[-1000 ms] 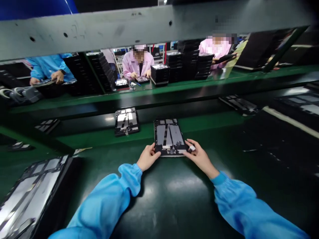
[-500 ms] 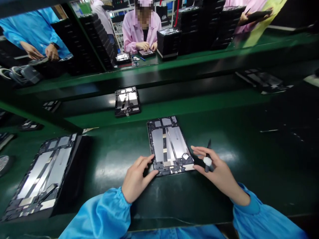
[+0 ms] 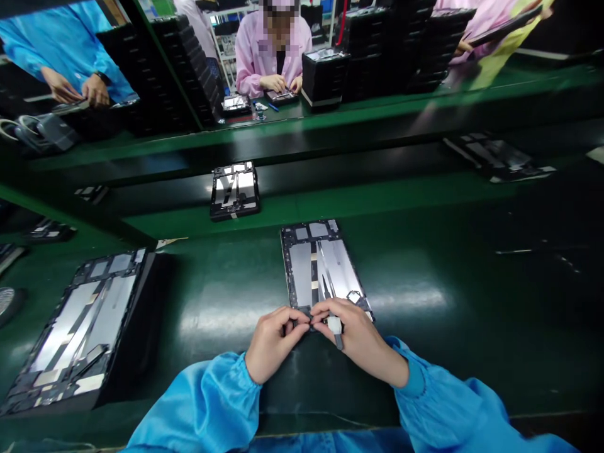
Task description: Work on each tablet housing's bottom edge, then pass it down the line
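Note:
An opened tablet (image 3: 302,264) lies flat on the green bench, its silver battery and dark inner parts facing up. At its lower edge, the thumb and fingers of my left hand (image 3: 274,340) are pinched together; whatever they grip there is hidden. My right hand (image 3: 361,333) meets it fingertip to fingertip over the tablet's lower part. Tucked in the right hand are dark pointed tweezers (image 3: 326,286) with a white wrap round them, their tip pointing away from me over the battery. A small white square label (image 3: 353,296) shows at the tablet's lower right.
To the left, another opened tablet (image 3: 80,327) rests on a black stack. A smaller-looking tablet stack (image 3: 234,192) stands beyond, and one more tablet (image 3: 500,157) is at far right. Behind a green rail (image 3: 330,126), co-workers handle tablets beside tall black stacks (image 3: 325,78).
My right hand has moved left with the tweezers, from the tablet's right edge to its lower edge. My left hand has shifted slightly right, its fingers closing to a pinch beside the right.

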A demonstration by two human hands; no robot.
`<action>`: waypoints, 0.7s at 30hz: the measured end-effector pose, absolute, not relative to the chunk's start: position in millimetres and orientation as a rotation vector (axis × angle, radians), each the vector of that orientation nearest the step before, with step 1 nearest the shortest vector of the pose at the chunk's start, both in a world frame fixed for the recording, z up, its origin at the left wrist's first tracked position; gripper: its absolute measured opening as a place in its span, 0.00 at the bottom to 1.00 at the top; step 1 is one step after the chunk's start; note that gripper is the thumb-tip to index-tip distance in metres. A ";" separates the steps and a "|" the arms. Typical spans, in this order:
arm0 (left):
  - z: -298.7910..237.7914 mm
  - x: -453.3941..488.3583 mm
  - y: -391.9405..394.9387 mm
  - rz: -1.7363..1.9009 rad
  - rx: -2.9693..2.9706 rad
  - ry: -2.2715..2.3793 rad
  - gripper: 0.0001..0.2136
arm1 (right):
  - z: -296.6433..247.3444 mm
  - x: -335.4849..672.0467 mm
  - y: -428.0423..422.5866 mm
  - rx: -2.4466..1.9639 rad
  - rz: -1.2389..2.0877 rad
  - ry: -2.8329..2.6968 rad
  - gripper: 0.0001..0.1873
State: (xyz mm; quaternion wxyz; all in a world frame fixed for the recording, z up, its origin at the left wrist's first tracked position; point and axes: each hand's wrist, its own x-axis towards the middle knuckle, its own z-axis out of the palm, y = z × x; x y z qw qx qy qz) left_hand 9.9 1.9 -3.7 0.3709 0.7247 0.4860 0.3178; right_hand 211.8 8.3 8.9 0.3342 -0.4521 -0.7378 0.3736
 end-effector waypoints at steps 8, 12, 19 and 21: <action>2.5 9.4 -10.7 0.798 2.153 1.205 0.06 | 11.8 213.1 5.4 -1.128 0.947 -2.041 0.13; 0.5 11.9 -14.2 0.846 2.189 1.241 0.08 | 9.8 211.5 4.1 -1.132 0.902 -2.035 0.12; -0.6 9.0 -14.4 0.811 2.432 1.263 0.07 | 3.0 207.7 0.5 -1.126 0.838 -2.031 0.16; 1.6 4.9 -16.9 0.772 2.674 1.236 0.07 | 1.3 207.8 -0.7 -1.119 0.827 -2.026 0.19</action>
